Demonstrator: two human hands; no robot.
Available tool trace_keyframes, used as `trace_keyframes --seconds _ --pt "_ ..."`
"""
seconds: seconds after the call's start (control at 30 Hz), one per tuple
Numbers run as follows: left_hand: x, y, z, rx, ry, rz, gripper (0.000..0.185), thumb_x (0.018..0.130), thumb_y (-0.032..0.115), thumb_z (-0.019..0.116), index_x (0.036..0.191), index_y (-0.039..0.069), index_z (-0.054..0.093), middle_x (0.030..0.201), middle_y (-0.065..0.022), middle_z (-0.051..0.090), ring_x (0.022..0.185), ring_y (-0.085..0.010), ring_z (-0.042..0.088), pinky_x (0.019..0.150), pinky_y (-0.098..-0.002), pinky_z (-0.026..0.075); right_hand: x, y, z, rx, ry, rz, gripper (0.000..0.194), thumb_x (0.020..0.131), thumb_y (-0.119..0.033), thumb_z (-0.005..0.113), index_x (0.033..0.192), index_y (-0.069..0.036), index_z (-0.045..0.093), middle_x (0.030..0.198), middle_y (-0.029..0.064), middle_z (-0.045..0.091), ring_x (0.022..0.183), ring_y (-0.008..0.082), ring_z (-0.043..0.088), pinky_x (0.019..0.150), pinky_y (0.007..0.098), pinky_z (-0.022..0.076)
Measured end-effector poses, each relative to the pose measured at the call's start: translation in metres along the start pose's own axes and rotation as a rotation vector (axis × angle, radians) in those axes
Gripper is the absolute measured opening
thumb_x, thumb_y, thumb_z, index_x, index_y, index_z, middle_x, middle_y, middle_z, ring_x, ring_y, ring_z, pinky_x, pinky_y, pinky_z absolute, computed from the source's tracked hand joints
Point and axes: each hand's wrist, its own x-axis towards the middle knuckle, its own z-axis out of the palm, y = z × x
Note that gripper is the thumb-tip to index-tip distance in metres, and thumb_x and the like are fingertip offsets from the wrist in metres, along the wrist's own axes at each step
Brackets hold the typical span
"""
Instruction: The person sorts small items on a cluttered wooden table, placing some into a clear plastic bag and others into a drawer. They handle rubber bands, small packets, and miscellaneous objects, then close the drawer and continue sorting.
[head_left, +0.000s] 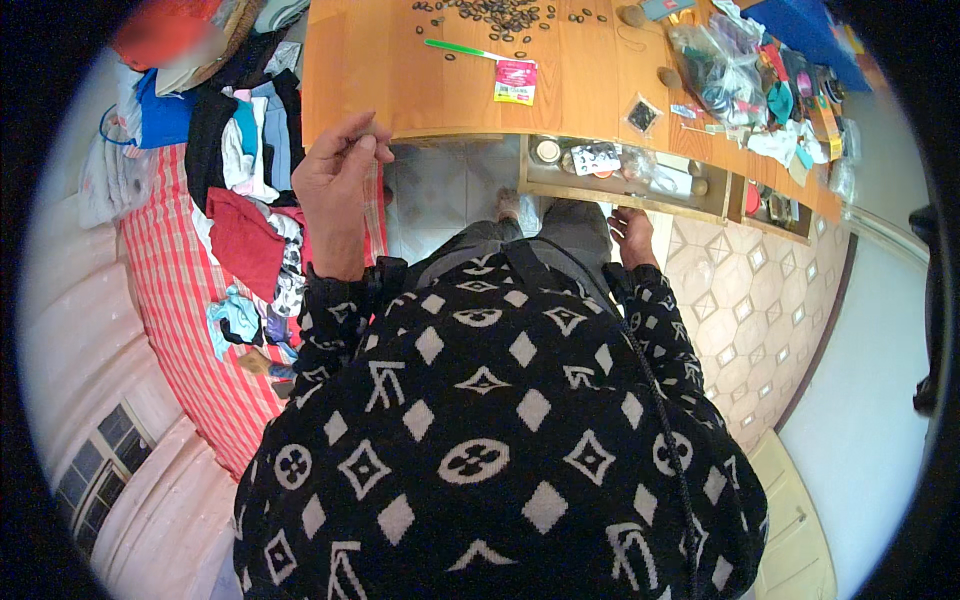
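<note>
My left hand (337, 187) is raised near the wooden table's front left corner, thumb and fingertips together; whether something small is between them I cannot tell. My right hand (634, 232) hangs low below an open drawer (622, 191), fingers loosely curled, nothing seen in it. Small dark oval rings or beads (506, 15) lie scattered at the table's far side. Nearer lie a green and white stick-like tool (454, 47), its kind unclear, and a pink and yellow packet (515, 82). A small clear bag of dark pieces (643, 115) lies by the table's front edge.
The open drawer holds a round jar (547, 152) and a blister-like sheet (596, 159). A second drawer (780, 214) stands open at right. Plastic bags (727, 75) crowd the table's right end. Clothes (247, 240) cover part of a red checked bed cover (180, 300) at left.
</note>
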Motion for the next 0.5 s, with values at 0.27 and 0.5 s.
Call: trace_keyframes --seconds 0.27,0.5 --pt "0.021 -0.007 0.007 0.287 -0.054 0.107 0.027 0.097 -0.004 0.058 0.122 -0.005 0.067 0.101 -0.0137 0.073 0.083 -0.0157 0.068 0.079 -0.0268 0.054 -0.030 0.012 -0.022 -0.110 -0.070 -0.030 0.038 0.092 -0.027 0.060 0.124 -0.006 0.058 0.115 0.0079 0.067 0.102 0.0207 0.063 0.090 0.0373 0.0444" --pt "0.021 0.003 0.022 0.292 -0.045 0.094 0.027 0.097 -0.004 0.058 0.122 -0.004 0.067 0.101 -0.0134 0.073 0.083 -0.0159 0.068 0.080 -0.0264 0.055 -0.073 -0.015 -0.048 -0.420 0.083 -0.226 0.024 0.094 -0.024 0.067 0.096 0.000 0.069 0.076 0.0077 0.068 0.066 0.0162 0.064 0.058 0.0313 0.0502"
